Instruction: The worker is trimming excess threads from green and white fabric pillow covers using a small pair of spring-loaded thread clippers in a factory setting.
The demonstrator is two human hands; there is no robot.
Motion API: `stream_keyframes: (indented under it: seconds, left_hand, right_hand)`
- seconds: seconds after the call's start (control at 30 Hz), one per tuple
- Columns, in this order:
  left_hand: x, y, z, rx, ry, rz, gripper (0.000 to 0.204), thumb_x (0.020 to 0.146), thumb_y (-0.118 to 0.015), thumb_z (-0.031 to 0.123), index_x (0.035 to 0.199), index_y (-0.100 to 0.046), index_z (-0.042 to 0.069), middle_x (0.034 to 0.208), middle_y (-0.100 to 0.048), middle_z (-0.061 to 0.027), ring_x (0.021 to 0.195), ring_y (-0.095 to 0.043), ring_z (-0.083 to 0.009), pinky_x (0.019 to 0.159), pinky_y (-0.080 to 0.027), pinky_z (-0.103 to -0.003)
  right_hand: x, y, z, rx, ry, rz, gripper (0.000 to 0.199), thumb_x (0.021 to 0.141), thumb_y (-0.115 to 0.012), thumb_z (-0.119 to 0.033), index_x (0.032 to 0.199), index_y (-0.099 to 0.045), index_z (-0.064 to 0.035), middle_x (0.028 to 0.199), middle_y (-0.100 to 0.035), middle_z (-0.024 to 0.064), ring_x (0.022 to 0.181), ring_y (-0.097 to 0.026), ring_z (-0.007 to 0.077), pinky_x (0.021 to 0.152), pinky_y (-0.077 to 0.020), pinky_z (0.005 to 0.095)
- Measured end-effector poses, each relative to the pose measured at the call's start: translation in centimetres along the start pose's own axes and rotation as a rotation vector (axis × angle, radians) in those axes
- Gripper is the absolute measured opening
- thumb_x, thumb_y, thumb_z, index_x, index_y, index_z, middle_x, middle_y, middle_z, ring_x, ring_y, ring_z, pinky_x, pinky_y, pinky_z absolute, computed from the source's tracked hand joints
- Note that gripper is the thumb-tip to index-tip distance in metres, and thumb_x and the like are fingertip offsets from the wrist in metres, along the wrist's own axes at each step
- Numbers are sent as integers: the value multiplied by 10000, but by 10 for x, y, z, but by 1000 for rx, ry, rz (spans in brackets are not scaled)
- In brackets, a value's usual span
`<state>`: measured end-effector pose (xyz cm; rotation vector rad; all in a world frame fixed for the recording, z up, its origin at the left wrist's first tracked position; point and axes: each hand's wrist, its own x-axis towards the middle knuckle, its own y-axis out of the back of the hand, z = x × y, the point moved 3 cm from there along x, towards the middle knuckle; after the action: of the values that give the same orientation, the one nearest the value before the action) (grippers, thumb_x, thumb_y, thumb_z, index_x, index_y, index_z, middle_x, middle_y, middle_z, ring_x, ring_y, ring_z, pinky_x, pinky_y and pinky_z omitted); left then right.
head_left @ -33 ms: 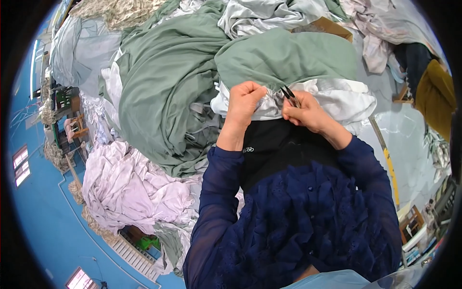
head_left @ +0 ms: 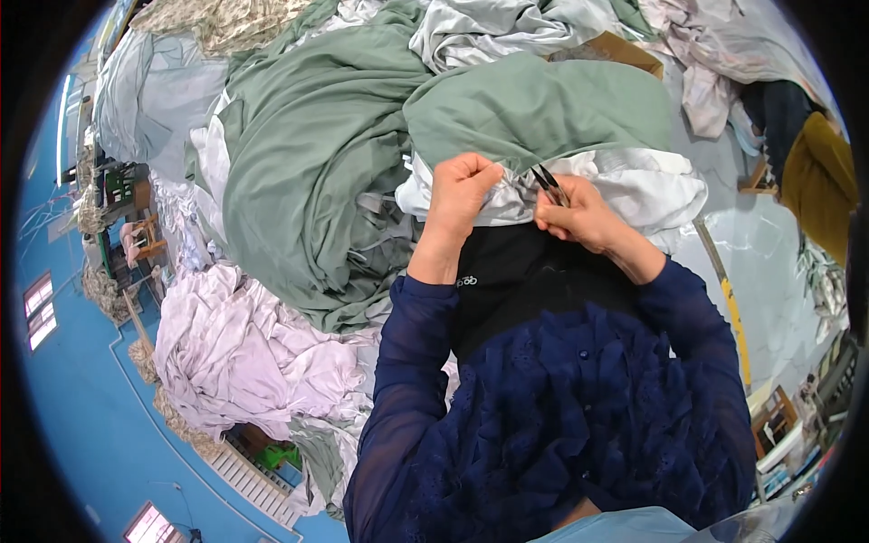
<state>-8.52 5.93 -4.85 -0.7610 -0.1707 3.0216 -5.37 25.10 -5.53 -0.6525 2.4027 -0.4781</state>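
Head view: along the near edge of the green cloth (head_left: 539, 104) lies the white cloth (head_left: 647, 185). There the left hand (head_left: 460, 192) pinches closed (on what, one cannot tell), perhaps for tension; the right hand (head_left: 577, 214) grips the snips (head_left: 548, 183), blades slightly parted, probably for control. Nearer than the green cloth, the black garment (head_left: 520, 285) bears small white lettering (head_left: 467, 281).
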Motion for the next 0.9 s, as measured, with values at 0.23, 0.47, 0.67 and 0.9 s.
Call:
stream_keyframes:
  seconds: [0.23, 0.47, 0.67, 0.9]
  left_hand:
    - [-3, -4, -3, 70, -54, -23, 128, 862, -672, 71, 753, -645, 9, 666, -557, 61, 587, -421, -19, 526, -326, -212]
    - [-5, -6, -2, 109, -89, -57, 156, 895, -658, 101, 765, -630, 21, 672, -538, 77, 596, -403, -8, 533, -312, -207]
    - [-9, -11, 3, 155, -110, -68, 158, 900, -650, 95, 761, -627, 24, 670, -536, 77, 596, -396, -5, 529, -303, -205]
    - [-1, -8, 5, 79, -17, -110, 153, 885, -661, 85, 755, -637, 7, 657, -554, 48, 594, -423, -24, 515, -329, -217]
  right_hand:
    - [-29, -5, 11, 70, -191, -119, 142, 871, -662, -116, 806, -544, -72, 695, -593, 32, 465, -470, 43, 372, -323, 183]
    - [-34, -7, -7, 70, -111, 1, 177, 918, -641, -168, 1050, -580, -67, 679, -546, -28, 490, -459, 22, 382, -321, 176]
    - [-19, -13, -17, -175, 76, -4, 99, 902, -662, -109, 847, -713, -45, 737, -587, -15, 620, -522, 62, 577, -399, 219]
    - [9, -31, -53, -483, 739, 109, 79, 904, -633, -59, 896, -669, 10, 812, -642, 61, 736, -586, 139, 706, -466, 263]
